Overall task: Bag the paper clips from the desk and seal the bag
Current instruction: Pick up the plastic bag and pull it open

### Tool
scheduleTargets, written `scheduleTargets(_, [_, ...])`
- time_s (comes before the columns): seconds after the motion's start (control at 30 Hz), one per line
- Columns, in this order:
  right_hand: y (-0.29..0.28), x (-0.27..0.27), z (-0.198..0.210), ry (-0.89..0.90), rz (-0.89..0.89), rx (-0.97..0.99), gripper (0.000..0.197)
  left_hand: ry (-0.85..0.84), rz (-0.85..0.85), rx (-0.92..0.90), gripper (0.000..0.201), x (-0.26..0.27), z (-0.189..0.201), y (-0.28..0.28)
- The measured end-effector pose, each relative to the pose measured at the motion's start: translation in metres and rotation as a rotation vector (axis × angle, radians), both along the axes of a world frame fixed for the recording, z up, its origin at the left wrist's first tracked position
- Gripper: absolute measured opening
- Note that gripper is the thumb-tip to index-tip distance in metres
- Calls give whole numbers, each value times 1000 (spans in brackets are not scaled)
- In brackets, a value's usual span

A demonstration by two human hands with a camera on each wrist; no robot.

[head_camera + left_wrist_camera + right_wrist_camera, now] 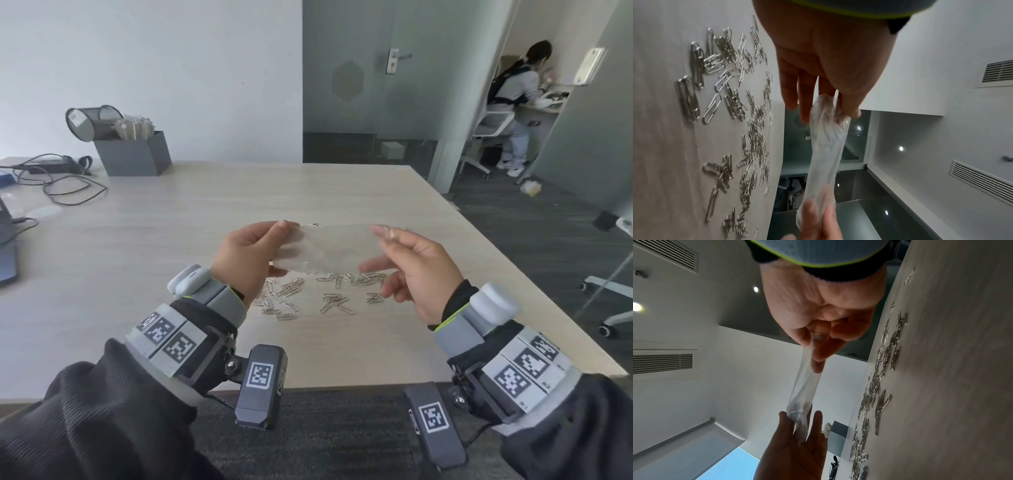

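Observation:
A clear plastic bag [334, 248] is stretched flat in the air between my two hands, above the desk [171, 240]. My left hand [253, 250] pinches its left end between thumb and fingers; the left wrist view shows the bag [826, 146] held at the fingertips. My right hand [411, 260] pinches the right end [805, 382] between thumb and forefinger, its other fingers loosely spread. Several silver paper clips [308, 294] lie scattered on the desk just under the bag, and they are also visible as paper clips [725, 113] and paper clips [879, 378]. The bag looks empty.
A grey box [135, 152] with a tipped mesh pen cup [92, 121] stands at the back left, beside black cables [58, 181]. A laptop edge [7, 253] is at far left. The desk's right edge drops to carpet; a person sits at a far desk [513, 102].

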State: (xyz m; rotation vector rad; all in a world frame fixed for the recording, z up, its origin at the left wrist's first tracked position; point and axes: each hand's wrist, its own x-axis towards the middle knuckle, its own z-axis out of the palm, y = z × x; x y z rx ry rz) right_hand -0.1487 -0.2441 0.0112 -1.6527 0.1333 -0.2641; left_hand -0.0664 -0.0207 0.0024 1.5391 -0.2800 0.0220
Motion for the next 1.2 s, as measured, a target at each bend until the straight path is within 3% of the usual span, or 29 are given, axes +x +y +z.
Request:
scheduleTargets(0.1, [0,1,-1,48,-6,39,21,-12,45,-41,19,-2,-3,-1])
scheduleTargets(0.2, [1,3,-1,82,-6,102,21,6,-23,-18,5,-2,-4,1])
scheduleTargets(0.33, [1,2,0,92,98,154,19,60,-27,-13,20,3,-7,7])
scheduleTargets(0.43, [4,0,0,100,200,80,20,90,-20,-41,21,3,-7,9])
scheduleTargets(0.63, [7,2,2,97,159,35,24,147,-30,-19,29,-2,-1,12])
scheduleTargets(0.8, [7,5,0,84,92,31,21,188,-128,38,25,-5,0,12])
scheduleTargets(0.97, [2,7,1,95,68,85,23,202,-87,47,6,-3,-1,15])
scheduleTargets(1.13, [1,5,2,133,138,130,28,221,-71,-11,22,-3,-1,16])
scheduleTargets(1.2, [2,4,4,168,183,148,35,214,-35,-37,18,-2,-1,16])
